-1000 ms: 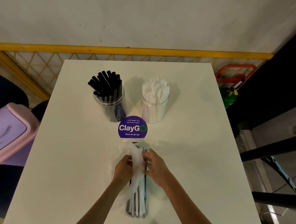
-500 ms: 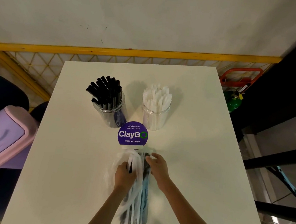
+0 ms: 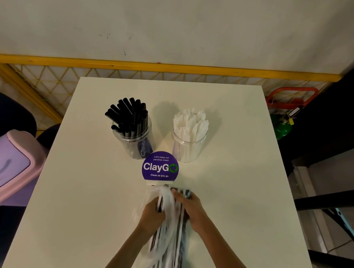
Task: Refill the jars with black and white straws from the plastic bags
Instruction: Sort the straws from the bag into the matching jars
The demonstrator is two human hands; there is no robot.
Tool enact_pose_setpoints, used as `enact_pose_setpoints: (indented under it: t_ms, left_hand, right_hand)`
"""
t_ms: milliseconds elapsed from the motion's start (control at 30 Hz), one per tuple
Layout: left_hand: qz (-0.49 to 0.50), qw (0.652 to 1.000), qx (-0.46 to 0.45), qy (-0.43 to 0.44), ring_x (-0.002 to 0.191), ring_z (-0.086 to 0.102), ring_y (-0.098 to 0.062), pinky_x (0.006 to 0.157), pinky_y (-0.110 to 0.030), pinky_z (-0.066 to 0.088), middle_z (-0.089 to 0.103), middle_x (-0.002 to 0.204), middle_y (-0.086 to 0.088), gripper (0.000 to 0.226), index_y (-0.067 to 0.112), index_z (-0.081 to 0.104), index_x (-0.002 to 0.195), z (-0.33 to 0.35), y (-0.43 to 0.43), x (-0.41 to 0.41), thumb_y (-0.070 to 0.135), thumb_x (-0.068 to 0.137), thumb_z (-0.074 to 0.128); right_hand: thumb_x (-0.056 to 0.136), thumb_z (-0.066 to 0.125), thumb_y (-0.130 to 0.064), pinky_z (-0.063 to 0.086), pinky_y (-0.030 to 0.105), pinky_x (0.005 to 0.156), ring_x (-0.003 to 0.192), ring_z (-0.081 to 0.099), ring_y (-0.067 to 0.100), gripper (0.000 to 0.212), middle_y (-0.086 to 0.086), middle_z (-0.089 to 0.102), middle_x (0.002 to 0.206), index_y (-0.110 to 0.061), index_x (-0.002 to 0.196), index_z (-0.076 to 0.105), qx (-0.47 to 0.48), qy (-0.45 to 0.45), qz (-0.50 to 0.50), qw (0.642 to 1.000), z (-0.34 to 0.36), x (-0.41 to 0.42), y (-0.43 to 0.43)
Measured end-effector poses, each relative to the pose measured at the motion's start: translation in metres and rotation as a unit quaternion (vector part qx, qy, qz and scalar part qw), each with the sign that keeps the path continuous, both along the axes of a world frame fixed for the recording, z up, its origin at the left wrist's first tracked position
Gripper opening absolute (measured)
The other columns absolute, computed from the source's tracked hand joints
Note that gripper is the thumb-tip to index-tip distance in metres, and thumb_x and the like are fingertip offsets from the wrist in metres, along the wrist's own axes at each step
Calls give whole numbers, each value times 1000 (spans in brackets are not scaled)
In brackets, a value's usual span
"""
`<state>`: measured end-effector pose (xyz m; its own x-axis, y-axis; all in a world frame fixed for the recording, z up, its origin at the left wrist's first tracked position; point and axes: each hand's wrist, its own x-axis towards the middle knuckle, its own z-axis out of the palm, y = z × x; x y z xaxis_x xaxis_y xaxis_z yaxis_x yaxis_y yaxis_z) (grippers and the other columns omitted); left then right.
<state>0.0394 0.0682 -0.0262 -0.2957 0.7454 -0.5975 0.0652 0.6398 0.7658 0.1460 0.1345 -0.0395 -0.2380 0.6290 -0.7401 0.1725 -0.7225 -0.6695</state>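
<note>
Clear glossy plastic jars (image 3: pixel 132 139), crinkly translucent plastic bag (image 3: pixel 165 200), smooth matt white table (image 3: pixel 91 190), glossy purple sign (image 3: pixel 160 168)

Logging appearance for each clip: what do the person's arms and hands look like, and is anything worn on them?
The left arm and right arm are bare to the frame edge, no sleeve showing. The left hand and right hand are ungloved; no watch, bracelet or ring is visible.
</note>
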Motion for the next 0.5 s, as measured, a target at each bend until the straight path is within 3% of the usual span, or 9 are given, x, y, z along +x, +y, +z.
enact_pose_setpoints:
  t_ms: [67, 167, 267, 400, 500]
  left_hand:
    - [-6, 1000, -7, -15, 80, 63, -12, 61, -14, 51, 66, 86, 0, 34, 13, 61, 101, 2, -1, 0, -10, 86, 40]
    - [12, 999, -25, -34, 78, 63, -11, 60, -15, 50, 65, 84, 1, 27, 12, 62, 99, 1, -2, 0, -4, 91, 41]
    - [29, 997, -39, -67, 81, 64, -15, 66, -22, 54, 67, 87, -4, 20, 8, 63, 98, 1, -6, -2, 3, 94, 44]
    - [53, 993, -43, -100, 93, 65, -24, 81, -35, 55, 67, 104, -13, 20, 6, 61, 109, -1, -11, -7, 14, 95, 49]
    - [95, 988, -38, -112, 84, 66, -23, 71, -31, 55, 68, 97, -13, 18, 8, 61, 104, 3, -14, -9, 19, 94, 51]
  right_hand:
    - [80, 72, -26, 53, 41, 91, 100, 65, 26, 38, 9, 69, 108, -12, 113, 62, -13, 22, -24, 999, -2, 4, 1]
    - [83, 69, -19, 55, 34, 77, 90, 66, 25, 25, 10, 69, 99, -10, 105, 63, -30, 32, -59, 997, -2, 9, 2]
    - [84, 68, -14, 53, 31, 69, 84, 66, 24, 20, 10, 70, 92, -8, 102, 65, -44, 39, -89, 994, -2, 13, 2]
    - [84, 67, -12, 54, 38, 82, 87, 65, 28, 16, 13, 69, 94, -7, 100, 65, -30, 18, -104, 994, -3, 17, 1]
    - [84, 66, -10, 50, 36, 84, 89, 62, 27, 17, 15, 67, 97, -4, 100, 63, 19, -35, -84, 996, -4, 17, 0]
